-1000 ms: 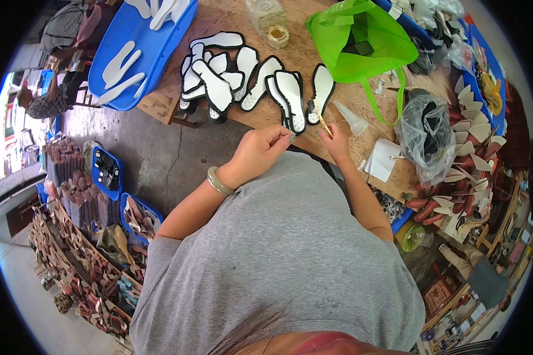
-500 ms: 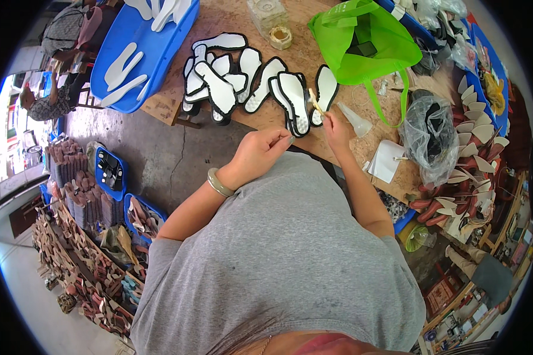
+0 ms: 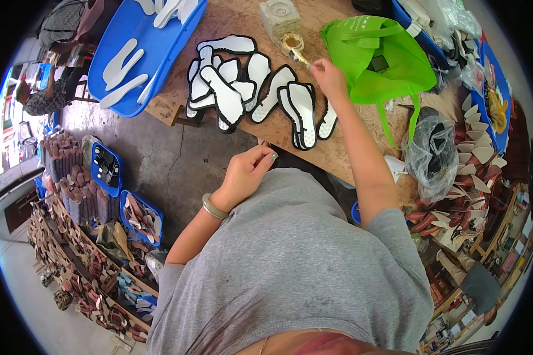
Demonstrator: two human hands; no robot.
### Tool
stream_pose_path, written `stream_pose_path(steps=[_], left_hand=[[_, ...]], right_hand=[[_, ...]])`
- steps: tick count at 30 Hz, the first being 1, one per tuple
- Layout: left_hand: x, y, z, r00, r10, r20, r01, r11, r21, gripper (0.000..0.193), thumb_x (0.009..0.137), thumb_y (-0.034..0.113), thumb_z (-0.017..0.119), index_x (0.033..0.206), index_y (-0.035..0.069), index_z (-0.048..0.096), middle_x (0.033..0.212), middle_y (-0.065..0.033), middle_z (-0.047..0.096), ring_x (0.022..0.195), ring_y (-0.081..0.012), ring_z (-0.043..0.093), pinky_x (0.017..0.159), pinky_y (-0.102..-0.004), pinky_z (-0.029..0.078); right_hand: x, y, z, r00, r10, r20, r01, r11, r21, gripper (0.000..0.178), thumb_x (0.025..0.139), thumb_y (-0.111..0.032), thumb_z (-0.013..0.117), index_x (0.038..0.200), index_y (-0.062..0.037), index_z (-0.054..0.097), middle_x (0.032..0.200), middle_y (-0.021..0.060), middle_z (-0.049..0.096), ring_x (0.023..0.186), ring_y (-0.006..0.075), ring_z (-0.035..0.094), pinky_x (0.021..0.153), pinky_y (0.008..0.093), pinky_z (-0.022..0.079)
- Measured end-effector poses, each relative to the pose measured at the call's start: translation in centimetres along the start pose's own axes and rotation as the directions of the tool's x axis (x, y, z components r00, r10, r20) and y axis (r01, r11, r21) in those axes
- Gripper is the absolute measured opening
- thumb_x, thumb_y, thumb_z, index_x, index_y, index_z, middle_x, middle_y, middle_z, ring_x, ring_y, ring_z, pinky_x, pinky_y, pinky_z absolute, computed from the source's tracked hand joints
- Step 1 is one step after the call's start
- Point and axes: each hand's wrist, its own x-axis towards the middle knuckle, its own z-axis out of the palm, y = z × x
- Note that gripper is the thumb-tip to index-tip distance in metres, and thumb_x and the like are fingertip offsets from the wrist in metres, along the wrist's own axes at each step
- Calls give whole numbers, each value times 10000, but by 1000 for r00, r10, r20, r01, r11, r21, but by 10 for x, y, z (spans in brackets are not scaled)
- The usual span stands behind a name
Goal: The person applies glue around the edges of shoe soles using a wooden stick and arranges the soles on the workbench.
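My right hand (image 3: 330,80) is closed round the handle of a brush (image 3: 300,57), reaching over the far side of the table. The brush's tip is at the mouth of a small crusted yellowish pot (image 3: 292,42). In front of my body, short of the table edge, my left hand (image 3: 246,176) is loosely closed with thumb and fingers together; nothing shows in it. Several white insoles with black edges lie in an overlapping pile (image 3: 224,89). A short stack of insoles (image 3: 303,112) sits by the near edge, and another insole (image 3: 328,122) is partly hidden by my right forearm.
A green bag (image 3: 379,65) stands right of my right hand. A stone-like block (image 3: 280,21) is beside the pot. At left a blue tray (image 3: 160,65) holds white insoles. A clear plastic bag (image 3: 432,157) with dark contents lies at right. Shoe parts (image 3: 77,177) crowd the left floor.
My right hand has moved away from me with the brush, from beside the insoles to the pot. My left hand has drawn back toward my body, away from the insole stack.
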Motion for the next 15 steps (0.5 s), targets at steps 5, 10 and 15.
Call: stream_pose_path(steps=[5, 10, 15], left_hand=[[-2, -16, -8, 995, -58, -83, 53, 996, -66, 145, 898, 134, 577, 928, -2, 619, 653, -38, 541, 572, -86, 451, 548, -245, 400], [-2, -21, -19, 985, -100, -143, 86, 991, -104, 139, 898, 124, 578, 924, -5, 622, 648, -23, 544, 578, -76, 449, 545, -238, 397], [-2, -27, -26, 976, -102, -192, 77, 988, -131, 124, 898, 106, 578, 930, -5, 623, 659, -24, 561, 598, -68, 475, 561, -234, 415]], right_hand=[[80, -22, -1, 976, 91, 199, -32, 960, -279, 259, 800, -362, 650, 858, -111, 674, 764, 83, 671, 699, 263, 637, 639, 373, 486], [136, -40, 7, 942, 41, 333, 142, 852, -504, 254, 768, -343, 652, 891, -128, 705, 879, 119, 687, 835, 307, 655, 709, 418, 519], [166, -46, 25, 921, 73, 384, 208, 739, -640, 228, 757, -332, 667, 856, -131, 705, 836, 102, 684, 786, 287, 650, 690, 407, 516]])
